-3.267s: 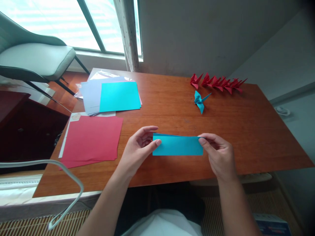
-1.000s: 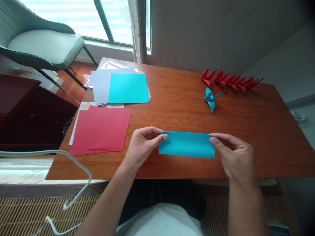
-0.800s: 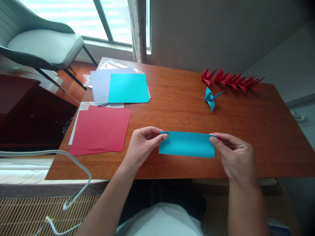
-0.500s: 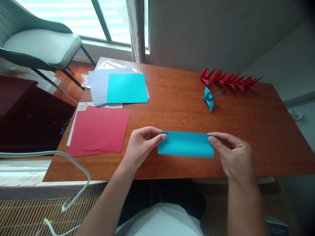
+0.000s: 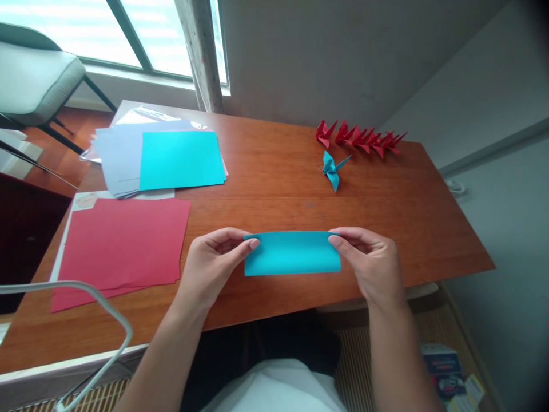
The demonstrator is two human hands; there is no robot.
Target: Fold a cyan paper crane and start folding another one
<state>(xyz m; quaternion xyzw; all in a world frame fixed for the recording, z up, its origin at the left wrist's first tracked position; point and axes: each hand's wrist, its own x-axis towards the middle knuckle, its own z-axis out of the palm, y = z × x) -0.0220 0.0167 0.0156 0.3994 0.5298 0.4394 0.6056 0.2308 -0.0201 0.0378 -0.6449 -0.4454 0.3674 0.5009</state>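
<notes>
Between my hands, near the front edge of the wooden table, is a strip-shaped sheet of blue paper [image 5: 292, 254], apparently folded over along its far edge. My left hand [image 5: 217, 260] pinches its upper left corner between thumb and fingers. The upper right corner is pinched the same way by my right hand [image 5: 371, 260]. Beyond the sheet stands a blue paper crane [image 5: 331, 170]. Behind that crane runs a row of several red paper cranes [image 5: 369, 139].
Red paper sheets [image 5: 124, 243] lie at the left of the table [image 5: 266, 200]. Behind them is a stack with a blue sheet [image 5: 180, 160] on top. A white cable [image 5: 114, 312] loops at the lower left. A chair [image 5: 38, 80] stands by the window.
My view has turned to the right, so the table and cranes appear farther left. Both hands keep their pinch on the blue paper, which now looks more level.
</notes>
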